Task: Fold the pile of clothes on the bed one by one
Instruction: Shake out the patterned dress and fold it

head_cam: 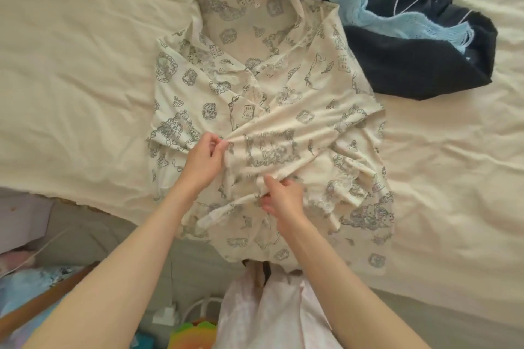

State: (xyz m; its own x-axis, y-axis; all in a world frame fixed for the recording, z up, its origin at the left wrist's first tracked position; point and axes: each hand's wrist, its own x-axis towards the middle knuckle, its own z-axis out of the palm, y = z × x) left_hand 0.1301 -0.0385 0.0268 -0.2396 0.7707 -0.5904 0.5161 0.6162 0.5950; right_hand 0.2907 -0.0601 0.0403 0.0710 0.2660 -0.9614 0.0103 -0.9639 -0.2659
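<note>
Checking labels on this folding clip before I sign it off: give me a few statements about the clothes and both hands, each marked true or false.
1. Both hands pinch fabric of the printed cream shirt. True: the left hand and the right hand each hold a fold of it.
2. The shirt's collar points toward the person. False: the collar lies at the far end.
3. A light blue knit lies over dark navy clothing. True.
4. The blue knit is already folded neatly. False: it lies crumpled.
5. The shirt lies on a cream bed sheet. True.
</note>
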